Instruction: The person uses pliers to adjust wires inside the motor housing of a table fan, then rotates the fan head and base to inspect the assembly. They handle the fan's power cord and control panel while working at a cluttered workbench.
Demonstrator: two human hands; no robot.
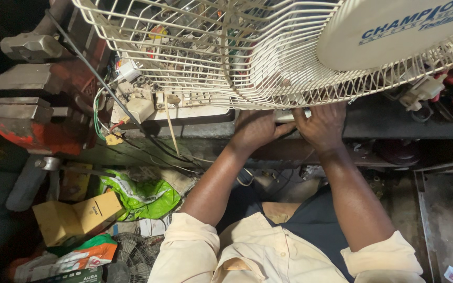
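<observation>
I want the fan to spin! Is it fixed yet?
Not yet. The cream fan guard is already up on the bench. Both hands, left and right, are working at its lower rim, pinching a small white part. No blades show, so it can't spin.

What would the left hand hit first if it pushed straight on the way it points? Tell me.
Most likely the cream wire fan guard: the left hand points up-frame at its lower rim, just past the small white part that both hands grip. Depth is unclear.
</observation>
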